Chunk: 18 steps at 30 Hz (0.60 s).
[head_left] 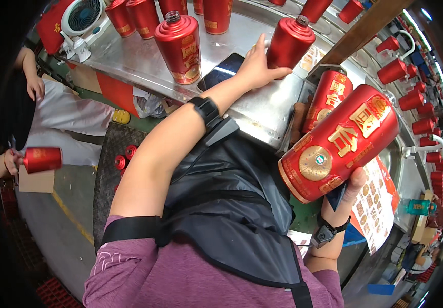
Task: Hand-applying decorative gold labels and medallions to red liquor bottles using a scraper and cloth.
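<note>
My right hand [353, 189] grips a large red bottle [340, 143] with raised gold lettering and a round gold emblem. That bottle is tilted over my lap, and most of the gripping fingers are hidden behind it. Across the metal table, my left hand [260, 65] reaches to another red bottle [290, 42] with a bare threaded neck. Its thumb and fingers are spread at that bottle's near left side; whether they touch it I cannot tell. A third red bottle [329, 96] leans behind the held one. Beside my right forearm hangs a sheet of round gold stickers [374, 203].
On the metal table [262, 115] stand an uncapped red bottle [180, 49], a dark phone [221, 71] and several more bottles behind. A white fan [83, 18] is at far left. A co-worker's hand holds a red bottle [43, 159]. Red bottles line the conveyor at right.
</note>
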Tool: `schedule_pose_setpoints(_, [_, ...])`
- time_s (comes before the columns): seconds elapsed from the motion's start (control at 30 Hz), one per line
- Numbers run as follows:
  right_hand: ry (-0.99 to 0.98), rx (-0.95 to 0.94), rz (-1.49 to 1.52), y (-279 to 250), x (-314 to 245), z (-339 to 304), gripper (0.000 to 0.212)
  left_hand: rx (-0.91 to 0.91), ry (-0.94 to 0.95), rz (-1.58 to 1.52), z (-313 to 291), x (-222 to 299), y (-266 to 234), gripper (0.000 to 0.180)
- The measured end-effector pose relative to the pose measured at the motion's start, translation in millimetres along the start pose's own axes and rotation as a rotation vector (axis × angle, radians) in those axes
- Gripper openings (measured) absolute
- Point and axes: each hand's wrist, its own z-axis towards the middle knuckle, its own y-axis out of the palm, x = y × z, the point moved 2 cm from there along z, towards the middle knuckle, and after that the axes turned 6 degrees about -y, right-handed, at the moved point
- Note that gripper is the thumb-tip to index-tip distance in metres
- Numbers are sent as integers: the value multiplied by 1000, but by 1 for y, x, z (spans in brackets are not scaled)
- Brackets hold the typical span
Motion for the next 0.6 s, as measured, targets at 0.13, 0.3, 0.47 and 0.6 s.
schedule_pose_setpoints(0.13, [-10,-87,30,11,3,4,89,16,-46,-225,-56,22,-54,81])
schedule_pose_setpoints(0.3, [207,-191,138,43,10,19,78,-104,466,14,-148,89,-158,34])
schedule_pose_setpoints(0.47, [369,-254,275,105,27,30,59,-286,584,29,-196,108,-187,32])
schedule_pose_setpoints(0.6, [457,-328,233,113,58,43,43,-204,593,127,-213,98,-191,35])
